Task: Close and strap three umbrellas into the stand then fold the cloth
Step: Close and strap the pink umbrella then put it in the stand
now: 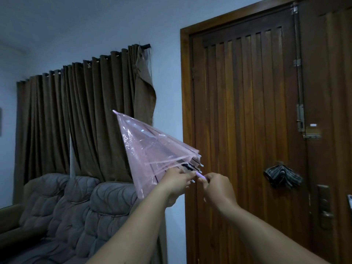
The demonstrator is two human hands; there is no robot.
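I am holding a clear pink umbrella [150,153] at the centre of the frame, half collapsed, its tip pointing to the upper left and its white rib ends gathering at the lower right above its lilac handle.

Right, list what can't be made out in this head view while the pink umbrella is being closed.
- Umbrella stand, cloth: not in the head view at all.
- Pink umbrella handle: only a lilac stub shows; the right hand covers the rest.
- Its strap: cannot be told apart among the rib tips, where the left hand holds them.
- Striped item hanging on the door: too dim to identify.
- Sofa: cut off by the left and bottom edges.
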